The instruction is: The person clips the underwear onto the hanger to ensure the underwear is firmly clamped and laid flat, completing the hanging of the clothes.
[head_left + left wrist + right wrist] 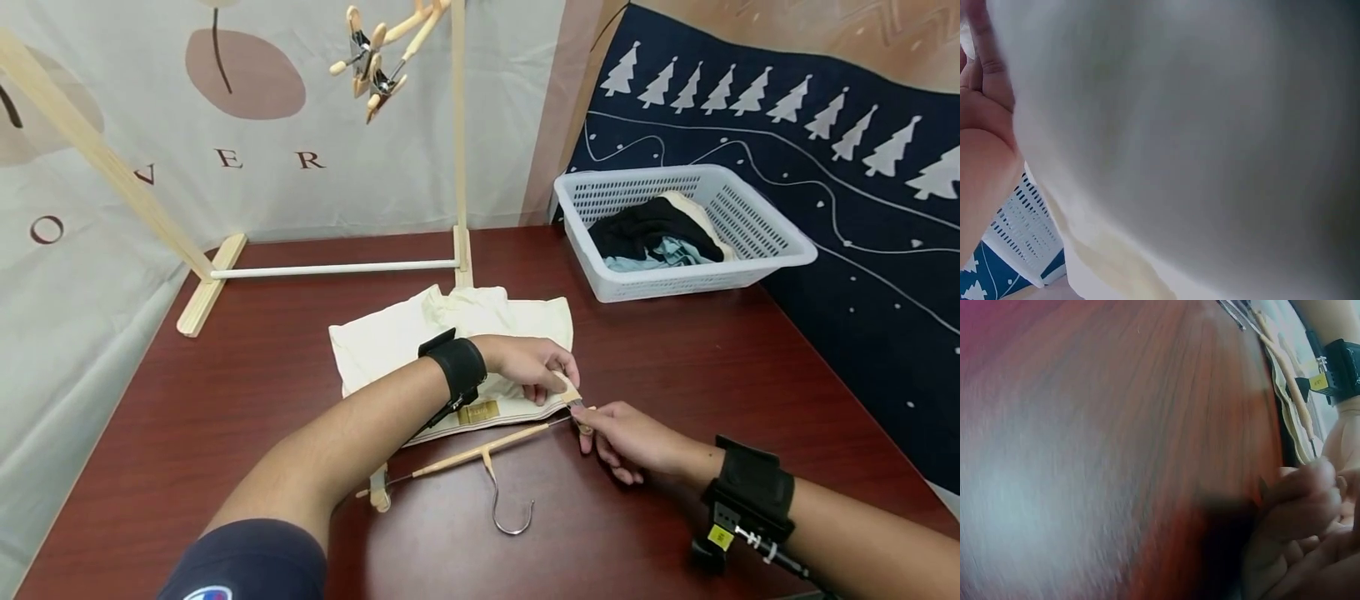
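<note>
A dark red wood-grain surface (225,400) is seen in the head view, backed by a pale printed cloth backdrop (300,100) and a navy cloth with white trees (825,208) at the right. A wooden garment rack (322,268) is stood at the far edge of the surface, and wooden clip hangers (378,54) are hung from its top. A white plastic basket (772,250) is placed at the far right, with dark and light blue clothes (648,233) piled in it.

A folded cream garment (405,333) is laid flat in the middle of the surface. Its near right corner is pressed and pinched by the curled fingers of the left hand (532,367). A wooden clip hanger (480,454) is laid along the garment's near edge, its metal hook (510,508) turned toward the person. The hanger's right clip (581,410) is pinched between thumb and fingers of the right hand (630,442), at the garment's corner and touching the left hand's fingers. Black wrist straps are worn on both arms.
</note>
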A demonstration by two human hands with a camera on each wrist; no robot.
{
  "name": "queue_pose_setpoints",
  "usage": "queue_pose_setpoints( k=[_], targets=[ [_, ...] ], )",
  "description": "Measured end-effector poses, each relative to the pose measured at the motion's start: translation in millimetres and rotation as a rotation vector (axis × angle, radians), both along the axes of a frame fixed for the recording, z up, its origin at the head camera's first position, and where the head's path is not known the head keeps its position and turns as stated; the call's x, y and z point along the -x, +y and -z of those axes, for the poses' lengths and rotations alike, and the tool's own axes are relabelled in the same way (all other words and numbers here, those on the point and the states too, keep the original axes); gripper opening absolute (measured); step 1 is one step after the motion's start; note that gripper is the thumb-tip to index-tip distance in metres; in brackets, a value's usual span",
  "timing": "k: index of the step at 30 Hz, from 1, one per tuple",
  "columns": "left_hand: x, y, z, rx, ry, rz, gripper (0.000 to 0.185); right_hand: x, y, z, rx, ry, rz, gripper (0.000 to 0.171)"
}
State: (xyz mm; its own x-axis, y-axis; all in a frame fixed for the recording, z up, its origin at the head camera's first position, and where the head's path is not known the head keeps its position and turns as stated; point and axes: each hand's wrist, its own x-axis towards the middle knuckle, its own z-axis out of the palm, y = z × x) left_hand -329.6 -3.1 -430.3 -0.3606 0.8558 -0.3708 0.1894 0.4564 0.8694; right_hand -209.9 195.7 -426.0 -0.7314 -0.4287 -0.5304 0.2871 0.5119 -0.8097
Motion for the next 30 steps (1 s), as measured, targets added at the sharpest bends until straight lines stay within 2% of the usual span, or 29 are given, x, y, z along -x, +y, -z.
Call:
queue_pose_setpoints(
  k=[2, 5, 7, 9, 12, 14, 17, 20, 22, 25, 30],
  targets=[
    [-0.1, -4, -2.2, -0.009, 0.000, -0.003, 0.022, -0.3, 0, -1.7, -0.071, 0.062, -0.020, 0.058],
    [1.0, -15, -10.4, -0.045, 0.039, -0.019, 0.029, -2.1, -1, -5.1, -0.197, 0.186, -0.037, 0.057],
    [2.0, -28, -18.6, -0.083, 0.100, -0.043, 0.031, -4.4, -2, -7.7, -0.275, 0.273, -0.041, 0.053],
    [1.2, -47, -27.9, -0.109, 0.193, -0.073, 0.031, -6.4, -5, -9.2, -0.338, 0.364, -0.064, 0.051],
    [-5.6, -80, -34.9, -0.124, 0.308, -0.126, 0.029, -9.0, -16, -11.8, -0.342, 0.537, -0.130, 0.048],
    [-15.0, -104, -35.2, -0.113, 0.354, -0.169, 0.025, -9.0, -29, -14.3, -0.291, 0.648, -0.201, 0.050],
    [-33.4, -141, -30.7, -0.074, 0.411, -0.244, 0.020, -6.5, -56, -16.9, -0.176, 0.790, -0.359, 0.038],
    [-55.4, -175, -27.6, -0.006, 0.523, -0.314, 0.015, -2.7, -89, -19.3, -0.150, 0.899, -0.540, 0.027],
    [-70.8, -193, -26.0, 0.038, 0.608, -0.346, 0.014, -1.1, -111, -20.2, -0.171, 0.967, -0.635, 0.021],
    [-94.8, -212, -24.1, 0.128, 0.723, -0.368, 0.015, -0.9, -140, -17.3, -0.229, 1.062, -0.714, 0.016],
    [-125.1, -227, -18.3, 0.261, 0.822, -0.362, 0.030, -4.5, -173, -6.9, -0.329, 1.185, -0.808, 0.008]
  ],
)
